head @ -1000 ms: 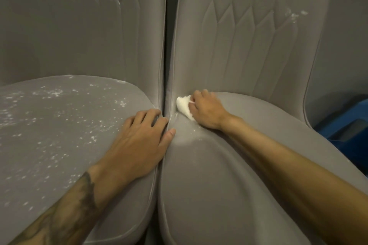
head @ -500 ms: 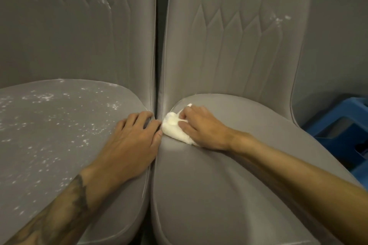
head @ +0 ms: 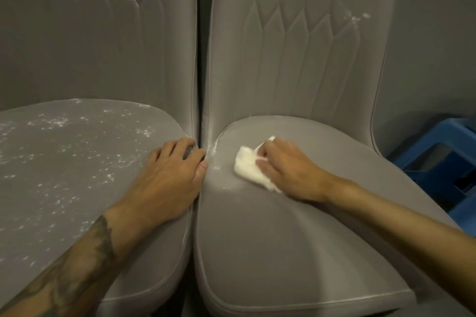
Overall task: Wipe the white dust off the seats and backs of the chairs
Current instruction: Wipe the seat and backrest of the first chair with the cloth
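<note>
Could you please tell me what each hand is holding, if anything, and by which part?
The right hand grips the white cloth by its right side, pressed onto the seat. The left hand holds nothing.

Dim, soft light — wide-angle bend at edges, slight blur.

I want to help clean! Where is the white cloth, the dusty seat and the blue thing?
White crumpled cloth (head: 247,166): head view, its bare left part.
Dusty grey fabric left seat (head: 64,159): head view, its speckled top.
Blue plastic object (head: 438,134): head view, its upper rim.
</note>
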A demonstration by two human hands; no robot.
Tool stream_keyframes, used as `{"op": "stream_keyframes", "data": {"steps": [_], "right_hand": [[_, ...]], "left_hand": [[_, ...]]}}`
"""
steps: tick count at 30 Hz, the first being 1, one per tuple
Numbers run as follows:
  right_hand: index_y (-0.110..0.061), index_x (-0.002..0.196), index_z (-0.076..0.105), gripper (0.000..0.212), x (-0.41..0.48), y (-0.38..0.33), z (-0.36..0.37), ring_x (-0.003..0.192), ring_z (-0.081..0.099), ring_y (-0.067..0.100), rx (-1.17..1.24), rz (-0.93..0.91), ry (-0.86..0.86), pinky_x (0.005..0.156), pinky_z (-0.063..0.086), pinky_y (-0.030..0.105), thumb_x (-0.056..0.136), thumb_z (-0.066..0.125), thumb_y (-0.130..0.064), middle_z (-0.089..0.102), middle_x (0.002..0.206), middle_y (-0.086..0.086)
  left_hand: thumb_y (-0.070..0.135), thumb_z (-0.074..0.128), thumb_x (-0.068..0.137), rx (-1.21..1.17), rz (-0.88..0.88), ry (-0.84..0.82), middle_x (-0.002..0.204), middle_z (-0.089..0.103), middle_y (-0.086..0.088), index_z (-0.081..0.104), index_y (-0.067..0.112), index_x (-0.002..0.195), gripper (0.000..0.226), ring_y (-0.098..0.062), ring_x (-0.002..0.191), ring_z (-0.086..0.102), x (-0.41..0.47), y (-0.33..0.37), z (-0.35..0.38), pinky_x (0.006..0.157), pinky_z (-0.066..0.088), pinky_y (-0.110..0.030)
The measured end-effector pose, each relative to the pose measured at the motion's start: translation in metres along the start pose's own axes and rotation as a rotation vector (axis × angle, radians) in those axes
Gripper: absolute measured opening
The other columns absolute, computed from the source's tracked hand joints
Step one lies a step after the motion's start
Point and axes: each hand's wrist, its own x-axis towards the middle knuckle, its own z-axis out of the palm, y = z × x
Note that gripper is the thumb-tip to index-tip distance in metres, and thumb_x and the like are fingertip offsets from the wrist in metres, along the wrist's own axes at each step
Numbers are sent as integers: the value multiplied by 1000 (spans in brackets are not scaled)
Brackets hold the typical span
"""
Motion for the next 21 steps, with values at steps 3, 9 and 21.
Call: {"op": "stream_keyframes", "data": {"steps": [3, 9, 21], "right_hand": [[-12, 121, 51, 30, 19, 3, -7, 109, 48, 34, -76, 282, 37, 95, 39, 41, 105, 38, -34, 54, 122, 14], [-28, 107, 44, 19, -32, -59, 9, 92, 42, 21, 62, -171, 64, 85, 37, 35, 102, 34, -43, 50, 110, -1], [-25, 108, 47, 19, -50, -78, 3, 92, 42, 20, 95, -238, 77, 85, 35, 31, 105, 37, -41, 48, 106, -4]], "left_hand": [[39, 19, 109, -68, -18, 33, 151, 36, -3, 46, 26, 146, 47, -26, 136, 37, 1, -2, 5, 111, 36, -44], [43, 19, 109, -127, -23, 69, 150, 35, 3, 45, 31, 143, 45, -21, 132, 36, 4, -8, 12, 110, 35, -42], [41, 19, 109, -123, -23, 56, 152, 34, 1, 44, 30, 146, 46, -22, 135, 35, 3, -8, 11, 112, 33, -42]]}}
